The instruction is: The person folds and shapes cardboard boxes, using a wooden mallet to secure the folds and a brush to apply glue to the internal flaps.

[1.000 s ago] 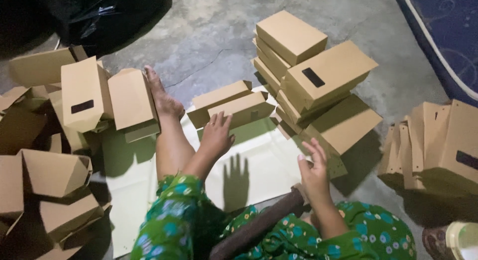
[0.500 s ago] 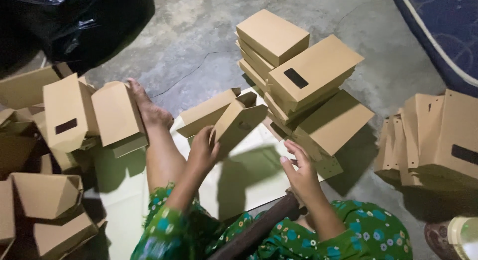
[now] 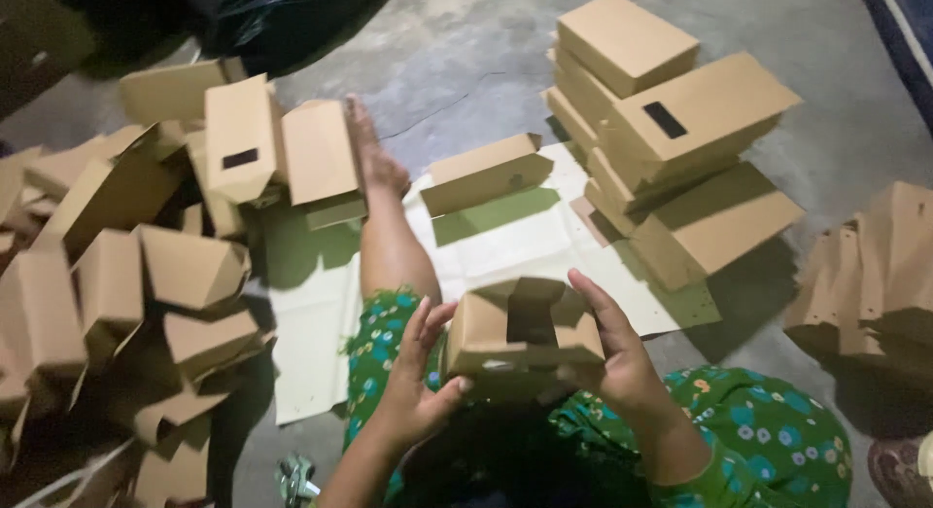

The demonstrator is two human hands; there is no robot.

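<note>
I hold a small brown cardboard box (image 3: 520,333) over my lap, its flaps partly folded and its top open. My left hand (image 3: 418,386) grips its left side and my right hand (image 3: 612,348) grips its right side. Another partly folded box (image 3: 483,173) lies on a pale flat sheet (image 3: 525,245) spread on the floor in front of me. My bare leg (image 3: 389,226) stretches forward across that sheet. My legs are covered by green flowered cloth (image 3: 758,440).
A stack of finished brown boxes (image 3: 671,129) stands at the far right on the concrete floor (image 3: 457,61). Several open boxes (image 3: 175,265) lie heaped at the left. Flat box blanks (image 3: 875,275) lean at the right edge. A black bag (image 3: 272,17) lies at the back.
My hands have lifted one box off the sheet and drawn it back to my lap, now held by both sides. The other box stays on the sheet.
</note>
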